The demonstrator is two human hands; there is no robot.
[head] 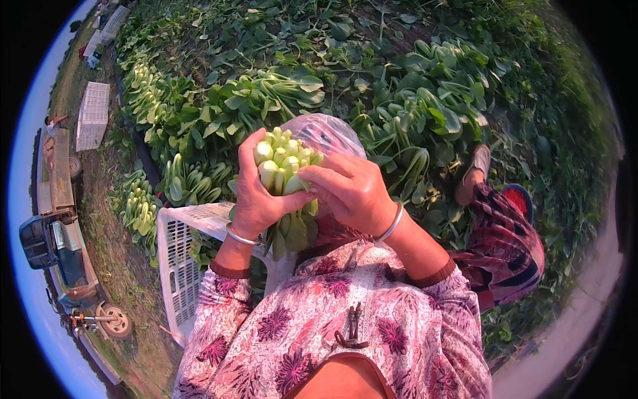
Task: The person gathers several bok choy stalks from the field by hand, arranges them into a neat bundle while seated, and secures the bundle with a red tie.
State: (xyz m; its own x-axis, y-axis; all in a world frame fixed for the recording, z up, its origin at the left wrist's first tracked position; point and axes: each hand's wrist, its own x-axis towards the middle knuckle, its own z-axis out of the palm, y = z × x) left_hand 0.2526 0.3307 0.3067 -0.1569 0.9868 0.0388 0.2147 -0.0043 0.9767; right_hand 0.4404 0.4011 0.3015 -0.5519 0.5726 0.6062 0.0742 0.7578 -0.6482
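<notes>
My left hand [259,192] is wrapped around a bunch of leafy greens [286,162], its pale cut stem ends turned up and its leaves hanging below. The fingers of my right hand [349,192] pinch at the bunch's right side, near a small leaf; whether they grip one stalk is hard to tell. Behind the bunch, clear plastic [331,132] covers my knee. A white plastic crate [179,269] stands close by my left arm, with some greens showing through its opening.
Piles of cut greens [271,92] lie ahead, with more heaps [433,99] to the right. A black hose [144,159] runs along the left. Beyond are another white crate [93,114], a three-wheeled cargo vehicle [75,249] and a distant person [52,127].
</notes>
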